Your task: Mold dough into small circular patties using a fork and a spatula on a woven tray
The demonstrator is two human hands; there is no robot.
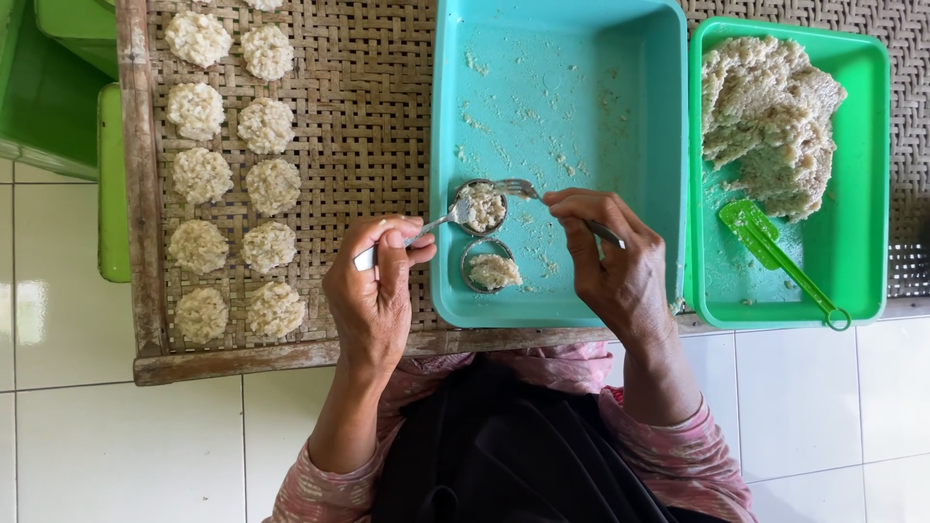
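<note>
My left hand (373,291) holds a metal spoon (441,221) whose bowl rests at a small round metal ring mould (482,206) filled with pale grain mixture. My right hand (610,261) grips a metal fork (518,188), its tines touching the same mould. A second ring mould (492,269) with some mixture lies just below it. Both moulds sit inside a turquoise plastic tray (630,145) scattered with crumbs.
A green tray (862,194) on the right holds a heap of grain mixture (770,116) and a green plastic spatula (775,252). Several round patties (271,184) lie in two columns on the woven bamboo tray (368,107). White floor tiles lie below; a green container (58,87) stands at left.
</note>
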